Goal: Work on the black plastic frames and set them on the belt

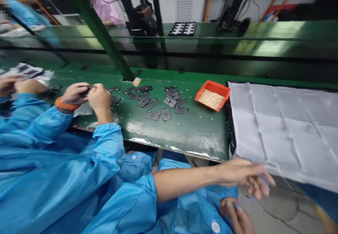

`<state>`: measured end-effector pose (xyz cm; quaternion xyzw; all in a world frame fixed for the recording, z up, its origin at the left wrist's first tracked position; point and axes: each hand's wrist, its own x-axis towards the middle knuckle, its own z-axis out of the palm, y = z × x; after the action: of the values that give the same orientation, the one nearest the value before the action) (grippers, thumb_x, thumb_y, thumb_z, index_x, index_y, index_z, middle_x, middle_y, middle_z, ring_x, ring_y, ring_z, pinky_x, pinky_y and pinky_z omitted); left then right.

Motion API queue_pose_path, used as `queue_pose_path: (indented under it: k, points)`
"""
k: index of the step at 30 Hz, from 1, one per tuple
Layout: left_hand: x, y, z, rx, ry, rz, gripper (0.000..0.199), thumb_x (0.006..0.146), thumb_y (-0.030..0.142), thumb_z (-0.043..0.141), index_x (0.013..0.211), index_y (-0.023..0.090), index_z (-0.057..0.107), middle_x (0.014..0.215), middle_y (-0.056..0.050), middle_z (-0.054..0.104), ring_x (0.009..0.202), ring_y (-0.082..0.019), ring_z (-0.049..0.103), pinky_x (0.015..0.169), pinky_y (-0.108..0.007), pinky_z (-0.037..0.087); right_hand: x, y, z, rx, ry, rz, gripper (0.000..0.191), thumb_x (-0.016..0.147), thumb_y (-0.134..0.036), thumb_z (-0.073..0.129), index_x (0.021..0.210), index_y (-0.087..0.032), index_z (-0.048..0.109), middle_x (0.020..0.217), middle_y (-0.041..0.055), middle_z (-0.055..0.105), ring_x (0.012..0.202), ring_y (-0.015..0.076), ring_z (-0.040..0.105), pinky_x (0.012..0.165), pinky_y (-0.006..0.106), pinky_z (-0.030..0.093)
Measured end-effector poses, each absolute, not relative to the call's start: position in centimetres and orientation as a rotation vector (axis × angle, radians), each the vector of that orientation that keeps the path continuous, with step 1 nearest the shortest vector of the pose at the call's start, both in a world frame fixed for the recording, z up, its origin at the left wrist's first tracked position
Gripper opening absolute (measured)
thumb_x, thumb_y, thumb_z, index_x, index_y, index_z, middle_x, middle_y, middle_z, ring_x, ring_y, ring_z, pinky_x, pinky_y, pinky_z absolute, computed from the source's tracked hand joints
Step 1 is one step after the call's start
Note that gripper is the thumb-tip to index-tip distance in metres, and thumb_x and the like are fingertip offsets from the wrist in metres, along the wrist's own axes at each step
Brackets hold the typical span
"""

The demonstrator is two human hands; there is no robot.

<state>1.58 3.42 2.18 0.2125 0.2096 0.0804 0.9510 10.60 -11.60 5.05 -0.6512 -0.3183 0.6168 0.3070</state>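
My left hand [248, 176] reaches across to the right with a bare forearm, in front of the near edge of a black tray [231, 135] covered by a white padded sheet [277, 121]. Motion smears it, but its fingers look apart, with nothing visible in them. Bluish patches show near its fingertips. Below it, my right hand [235, 214] is low by my blue smock, blurred and partly cut off by the frame. Its fingers are bent, and I cannot make out whether they hold anything. A thin white cord [283, 181] hangs by the tray's front edge.
Several flat dark plates [170, 102] lie scattered on the green bench [169, 135]. An orange-red bin [207, 85] with small pale pieces stands beside the tray. At left, a co-worker's hands [84, 95] hold a small dark part. A green post [105, 40] rises from the bench.
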Motion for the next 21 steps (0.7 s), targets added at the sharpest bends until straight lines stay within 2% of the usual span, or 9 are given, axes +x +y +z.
queue_pose_path:
  k: [3, 6, 9, 10, 12, 13, 15, 18, 21]
  points:
    - [0.1, 0.4, 3.2, 0.557, 0.497, 0.267, 0.069, 0.086, 0.056, 0.083, 0.138, 0.016, 0.062, 0.105, -0.007, 0.073, 0.088, -0.015, 0.070, 0.079, -0.028, 0.055, 9.8, -9.0, 11.5, -1.467, -0.282, 1.476, 0.040, 0.092, -0.061, 0.069, 0.071, -0.029, 0.060, 0.053, -0.0052, 0.035, 0.046, 0.0155, 0.043, 0.054, 0.034, 0.055]
    - [-3.5, -3.3, 4.5, 0.801, 0.360, 0.150, 0.069, 0.069, 0.059, 0.095, 0.120, 0.017, 0.074, 0.094, -0.003, 0.074, 0.083, -0.015, 0.067, 0.082, -0.029, 0.052, 12.0, -5.5, 16.3, -1.254, 0.028, 1.319, 0.025, 0.097, -0.032, 0.074, 0.078, -0.025, 0.058, 0.055, -0.0112, 0.021, 0.041, 0.0082, 0.020, 0.043, 0.019, 0.040]
    - [-6.0, -4.1, 6.1, 0.745, 0.387, 0.199, 0.057, 0.077, 0.069, 0.084, 0.084, 0.014, 0.072, 0.066, 0.001, 0.065, 0.059, -0.010, 0.055, 0.061, -0.024, 0.043, 14.9, -4.2, 16.8, -1.177, 0.051, 1.151, 0.014, 0.093, -0.020, 0.077, 0.090, -0.025, 0.064, 0.059, -0.0101, 0.037, 0.044, 0.0072, 0.036, 0.049, 0.017, 0.046]
    - [-6.1, -3.7, 6.8, 0.685, 0.435, 0.244, 0.060, 0.082, 0.074, 0.076, 0.078, 0.015, 0.067, 0.057, 0.004, 0.056, 0.051, -0.008, 0.047, 0.054, -0.023, 0.036, 15.4, -4.5, 16.1, -1.217, -0.016, 1.107, 0.012, 0.092, -0.027, 0.080, 0.095, -0.026, 0.068, 0.066, -0.0068, 0.050, 0.054, 0.0086, 0.052, 0.059, 0.020, 0.054]
    - [-5.5, -1.8, 8.4, 0.581, 0.497, 0.314, 0.061, 0.092, 0.078, 0.059, 0.080, 0.018, 0.057, 0.048, 0.011, 0.035, 0.042, -0.007, 0.031, 0.047, -0.023, 0.026, 14.8, -5.8, 13.9, -1.372, -0.226, 1.112, 0.041, 0.085, -0.058, 0.081, 0.111, -0.028, 0.073, 0.103, 0.0053, 0.073, 0.096, 0.0204, 0.072, 0.083, 0.034, 0.062]
    - [-4.8, -0.6, 9.3, 0.529, 0.493, 0.337, 0.058, 0.096, 0.077, 0.053, 0.083, 0.020, 0.054, 0.048, 0.013, 0.028, 0.040, -0.007, 0.027, 0.047, -0.023, 0.025, 13.8, -6.7, 12.9, -1.426, -0.338, 1.266, 0.057, 0.079, -0.070, 0.081, 0.119, -0.030, 0.073, 0.123, 0.0086, 0.073, 0.116, 0.0273, 0.070, 0.092, 0.042, 0.061]
    - [-3.2, 2.2, 10.6, 0.367, 0.447, 0.393, 0.047, 0.100, 0.064, 0.058, 0.087, 0.020, 0.052, 0.050, 0.014, 0.024, 0.040, -0.006, 0.023, 0.050, -0.022, 0.025, 10.9, -8.4, 11.3, -1.528, -0.640, 1.570, 0.055, 0.081, -0.069, 0.080, 0.122, -0.034, 0.072, 0.126, 0.0071, 0.074, 0.122, 0.0297, 0.068, 0.098, 0.046, 0.057]
    - [-1.8, 5.2, 10.9, 0.171, 0.389, 0.447, 0.036, 0.102, 0.051, 0.063, 0.091, 0.017, 0.057, 0.055, 0.011, 0.038, 0.043, -0.006, 0.039, 0.057, -0.023, 0.036, 7.4, -9.4, 11.3, -1.441, -0.760, 1.921, 0.031, 0.095, -0.056, 0.073, 0.093, -0.025, 0.078, 0.080, 0.0048, 0.074, 0.079, 0.0226, 0.070, 0.084, 0.041, 0.057]
    - [-3.1, 4.5, 9.3, 0.326, 0.480, 0.422, 0.053, 0.097, 0.066, 0.065, 0.115, 0.016, 0.064, 0.091, -0.007, 0.073, 0.081, -0.018, 0.072, 0.080, -0.031, 0.051, 7.4, -8.1, 13.3, -1.294, -0.388, 1.840, 0.037, 0.100, -0.058, 0.065, 0.087, -0.025, 0.073, 0.050, -0.0083, 0.037, 0.046, 0.0110, 0.035, 0.054, 0.026, 0.043]
